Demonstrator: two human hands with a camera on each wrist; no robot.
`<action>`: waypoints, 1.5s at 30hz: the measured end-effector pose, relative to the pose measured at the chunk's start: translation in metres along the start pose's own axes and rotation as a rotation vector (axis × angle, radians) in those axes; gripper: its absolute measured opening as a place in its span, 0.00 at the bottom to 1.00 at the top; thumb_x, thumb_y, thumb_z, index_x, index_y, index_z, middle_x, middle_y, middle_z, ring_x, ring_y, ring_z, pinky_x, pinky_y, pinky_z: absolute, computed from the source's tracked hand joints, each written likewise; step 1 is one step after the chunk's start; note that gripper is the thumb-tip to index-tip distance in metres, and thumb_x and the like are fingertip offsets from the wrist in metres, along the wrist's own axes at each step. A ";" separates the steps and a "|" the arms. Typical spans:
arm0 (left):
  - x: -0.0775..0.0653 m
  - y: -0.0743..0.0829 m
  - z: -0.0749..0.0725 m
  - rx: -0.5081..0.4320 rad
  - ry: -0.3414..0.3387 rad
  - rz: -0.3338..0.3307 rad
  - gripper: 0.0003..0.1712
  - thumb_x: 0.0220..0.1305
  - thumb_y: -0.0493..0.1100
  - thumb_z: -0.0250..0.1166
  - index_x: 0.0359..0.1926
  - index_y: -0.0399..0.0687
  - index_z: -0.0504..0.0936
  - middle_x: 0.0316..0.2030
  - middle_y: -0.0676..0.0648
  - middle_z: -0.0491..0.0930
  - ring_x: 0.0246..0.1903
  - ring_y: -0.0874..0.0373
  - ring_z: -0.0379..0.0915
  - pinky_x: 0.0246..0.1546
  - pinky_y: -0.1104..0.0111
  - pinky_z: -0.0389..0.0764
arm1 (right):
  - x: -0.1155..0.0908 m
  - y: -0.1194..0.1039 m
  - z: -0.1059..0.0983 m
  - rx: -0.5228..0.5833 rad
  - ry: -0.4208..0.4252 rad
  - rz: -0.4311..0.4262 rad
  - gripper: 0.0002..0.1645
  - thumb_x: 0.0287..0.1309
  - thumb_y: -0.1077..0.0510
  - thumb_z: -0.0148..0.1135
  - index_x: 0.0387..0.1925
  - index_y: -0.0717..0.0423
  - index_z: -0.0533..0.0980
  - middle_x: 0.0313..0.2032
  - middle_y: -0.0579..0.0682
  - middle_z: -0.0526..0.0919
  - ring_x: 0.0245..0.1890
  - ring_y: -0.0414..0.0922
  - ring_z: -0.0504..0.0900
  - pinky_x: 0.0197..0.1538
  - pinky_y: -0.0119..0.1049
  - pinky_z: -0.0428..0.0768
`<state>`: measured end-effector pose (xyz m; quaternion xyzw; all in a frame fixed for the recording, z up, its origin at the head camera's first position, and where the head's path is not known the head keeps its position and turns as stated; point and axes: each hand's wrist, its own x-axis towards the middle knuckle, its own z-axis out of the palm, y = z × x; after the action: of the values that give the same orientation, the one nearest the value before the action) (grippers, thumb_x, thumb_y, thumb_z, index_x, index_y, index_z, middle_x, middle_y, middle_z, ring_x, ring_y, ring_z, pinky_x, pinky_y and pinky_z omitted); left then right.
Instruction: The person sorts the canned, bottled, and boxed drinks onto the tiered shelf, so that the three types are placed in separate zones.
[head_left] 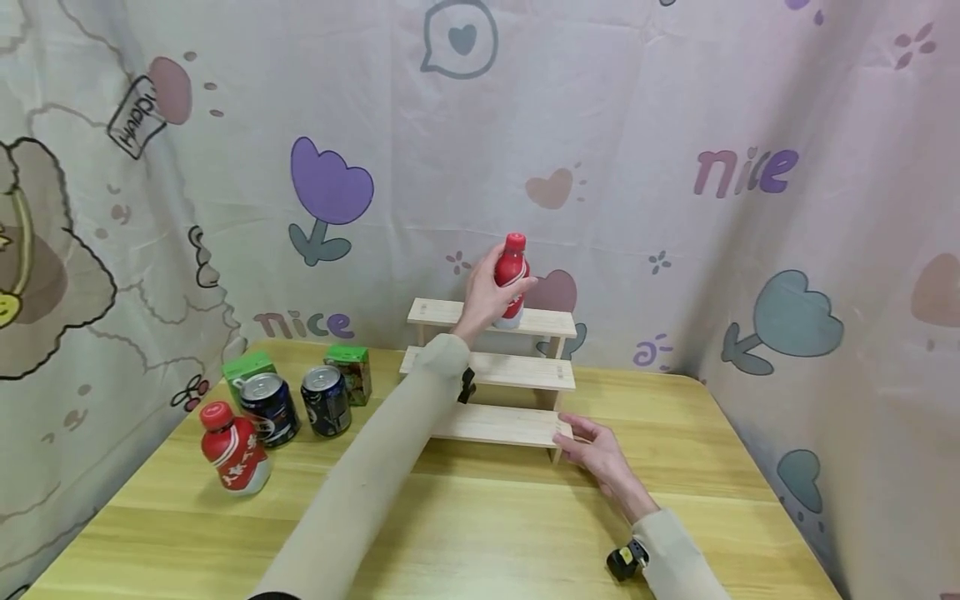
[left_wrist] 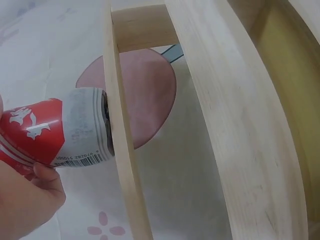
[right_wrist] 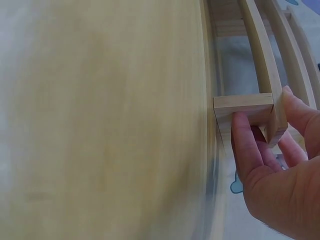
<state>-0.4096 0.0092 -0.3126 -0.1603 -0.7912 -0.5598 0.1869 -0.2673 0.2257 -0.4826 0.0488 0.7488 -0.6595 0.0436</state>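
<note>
My left hand [head_left: 486,292] grips a red bottle [head_left: 512,271] with a red cap, upright at the top step of a three-tier wooden rack [head_left: 498,425]. In the left wrist view the bottle's white base [left_wrist: 87,127] meets the edge of the top board, or is very close to it. My right hand [head_left: 596,454] holds the right end of the lowest step. The right wrist view has the thumb on the board's top and fingers [right_wrist: 246,142] under and against its end support.
On the table's left stand a second red bottle [head_left: 236,450], two dark cans [head_left: 327,404] [head_left: 270,412] and two green boxes [head_left: 351,375] [head_left: 249,365]. A patterned curtain [head_left: 450,167] hangs behind the wooden table [head_left: 480,533].
</note>
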 end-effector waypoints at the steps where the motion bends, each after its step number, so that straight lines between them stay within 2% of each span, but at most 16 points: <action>1: 0.000 0.000 0.002 -0.003 -0.002 -0.001 0.44 0.55 0.55 0.74 0.70 0.65 0.63 0.58 0.46 0.73 0.57 0.51 0.69 0.53 0.53 0.79 | -0.001 0.000 -0.001 0.005 0.006 0.001 0.33 0.56 0.61 0.70 0.64 0.59 0.72 0.58 0.64 0.75 0.42 0.42 0.84 0.46 0.36 0.85; 4: 0.000 -0.001 0.007 -0.015 -0.016 0.000 0.46 0.54 0.54 0.75 0.72 0.67 0.62 0.59 0.46 0.72 0.58 0.51 0.69 0.55 0.52 0.77 | -0.004 0.000 -0.005 0.009 0.012 -0.006 0.33 0.57 0.62 0.69 0.65 0.60 0.71 0.58 0.65 0.75 0.42 0.43 0.84 0.47 0.37 0.84; 9: -0.004 -0.011 0.006 -0.035 -0.048 0.000 0.48 0.55 0.47 0.75 0.73 0.62 0.59 0.62 0.47 0.72 0.61 0.51 0.69 0.61 0.52 0.74 | -0.001 -0.001 -0.005 0.001 0.006 0.003 0.34 0.56 0.61 0.70 0.65 0.58 0.71 0.59 0.64 0.74 0.42 0.43 0.84 0.47 0.36 0.84; 16: -0.018 -0.033 0.000 -0.057 -0.085 -0.085 0.48 0.53 0.47 0.77 0.72 0.57 0.62 0.62 0.47 0.75 0.60 0.52 0.73 0.60 0.57 0.75 | -0.001 -0.003 -0.001 0.004 -0.002 0.002 0.34 0.56 0.63 0.69 0.65 0.59 0.71 0.58 0.64 0.74 0.42 0.43 0.84 0.47 0.36 0.84; 19: -0.021 -0.038 -0.001 -0.051 -0.082 -0.094 0.45 0.53 0.49 0.77 0.70 0.56 0.66 0.61 0.47 0.77 0.58 0.53 0.74 0.59 0.57 0.76 | -0.001 -0.003 0.000 0.008 -0.003 0.002 0.33 0.57 0.62 0.69 0.65 0.59 0.71 0.58 0.64 0.74 0.42 0.43 0.84 0.46 0.35 0.84; 25: -0.021 -0.041 0.001 -0.044 -0.074 -0.073 0.43 0.54 0.50 0.75 0.69 0.55 0.66 0.61 0.47 0.77 0.58 0.53 0.75 0.57 0.58 0.78 | -0.001 -0.002 0.000 0.010 -0.006 -0.003 0.33 0.57 0.62 0.69 0.65 0.59 0.71 0.58 0.64 0.75 0.43 0.43 0.84 0.46 0.35 0.84; 37: -0.021 -0.041 0.002 -0.020 -0.050 -0.104 0.43 0.55 0.50 0.75 0.70 0.57 0.65 0.62 0.47 0.76 0.59 0.53 0.74 0.58 0.57 0.77 | 0.000 -0.001 0.004 -0.008 0.003 0.001 0.34 0.56 0.62 0.70 0.64 0.58 0.72 0.59 0.65 0.75 0.42 0.43 0.84 0.47 0.37 0.84; 45: -0.022 -0.042 0.003 -0.001 -0.038 -0.092 0.42 0.56 0.50 0.74 0.70 0.58 0.65 0.63 0.47 0.76 0.60 0.52 0.74 0.58 0.57 0.77 | -0.001 -0.002 0.005 0.003 0.008 0.004 0.33 0.57 0.63 0.69 0.64 0.59 0.72 0.58 0.65 0.75 0.42 0.44 0.85 0.47 0.39 0.84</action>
<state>-0.4102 -0.0026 -0.3585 -0.1346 -0.8009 -0.5649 0.1457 -0.2667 0.2201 -0.4812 0.0531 0.7480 -0.6603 0.0418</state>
